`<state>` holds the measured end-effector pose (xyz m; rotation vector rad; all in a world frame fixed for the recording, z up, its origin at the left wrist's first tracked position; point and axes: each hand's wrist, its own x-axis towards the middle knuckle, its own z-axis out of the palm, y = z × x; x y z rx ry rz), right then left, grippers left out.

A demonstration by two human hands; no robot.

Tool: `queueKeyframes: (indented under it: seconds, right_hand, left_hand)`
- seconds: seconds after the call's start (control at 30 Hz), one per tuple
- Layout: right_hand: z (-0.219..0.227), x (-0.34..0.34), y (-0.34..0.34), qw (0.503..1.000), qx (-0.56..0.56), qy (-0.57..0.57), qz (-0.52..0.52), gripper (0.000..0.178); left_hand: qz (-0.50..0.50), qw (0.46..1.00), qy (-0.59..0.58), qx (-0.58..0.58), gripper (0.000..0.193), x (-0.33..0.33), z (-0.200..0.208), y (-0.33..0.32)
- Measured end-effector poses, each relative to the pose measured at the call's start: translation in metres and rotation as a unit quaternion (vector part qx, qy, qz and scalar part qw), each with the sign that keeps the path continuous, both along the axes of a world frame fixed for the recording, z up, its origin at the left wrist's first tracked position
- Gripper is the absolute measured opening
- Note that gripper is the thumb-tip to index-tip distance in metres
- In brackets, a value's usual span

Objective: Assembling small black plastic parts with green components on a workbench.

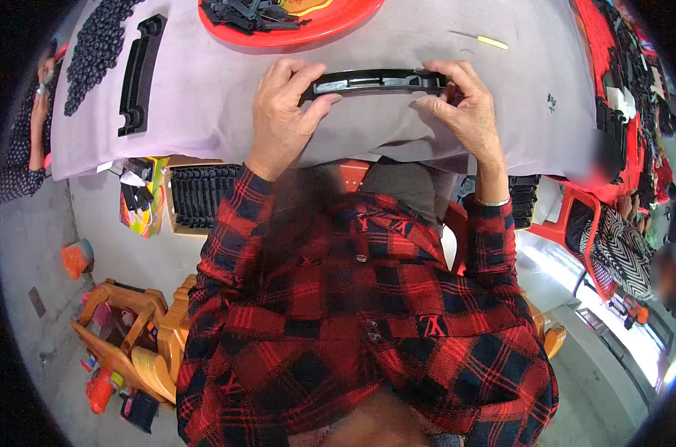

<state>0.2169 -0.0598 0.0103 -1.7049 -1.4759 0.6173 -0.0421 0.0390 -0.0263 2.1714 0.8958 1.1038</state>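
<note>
A long, slightly curved black plastic part (375, 80) is held level above the near side of the table. My left hand (284, 112) pinches its left end between thumb and fingers. At the other end, my right hand (464, 108) grips it the same way, with the fingertips partly hidden behind the part. A similar black plastic strip (139, 78) with rounded recesses at its ends lies on the cloth to the left. Beyond my hands stands a red plate (315, 35) with a pile of small flat black pieces (250, 13).
Small round black pieces (98, 56) are heaped at the far left. A yellow-handled thin tool (491, 42) lies at the back right. Below the table edge, a box (196, 197) holds several black parts. A red chair (569, 223) stands right; other people sit at both sides.
</note>
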Motion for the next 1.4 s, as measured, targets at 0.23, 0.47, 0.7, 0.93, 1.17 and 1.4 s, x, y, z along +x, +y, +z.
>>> queueKeyframes:
  seconds: [0.23,0.47,0.7,0.93,1.17,1.4]
  right_hand:
    - [-0.005,0.002,0.006,0.999,0.01,-0.019,-0.024,0.028]
    - [0.01,0.013,0.005,0.997,-0.055,0.055,0.016,0.033]
    - [0.03,0.013,0.042,0.995,-0.004,0.098,-0.017,0.02]
    - [0.029,0.001,0.115,0.993,0.074,0.091,0.01,0.014]
    - [0.012,0.006,0.193,0.987,0.055,-0.145,-0.03,0.018]
    - [-0.001,-0.01,0.229,0.901,0.062,-0.429,0.006,0.026]
  left_hand:
    - [0.003,0.999,0.038,0.032,0.041,-0.001,0.005,0.003]
    - [-0.001,0.999,0.022,0.032,0.039,0.0,0.004,0.001]
    - [-0.008,0.999,0.028,0.022,0.039,0.0,0.003,0.001]
    - [-0.021,0.999,0.042,0.009,0.039,0.001,0.004,0.002]
    - [-0.013,0.999,0.04,0.008,0.036,0.001,0.004,0.001]
    - [-0.003,0.999,0.037,0.021,0.037,0.0,0.005,0.0]
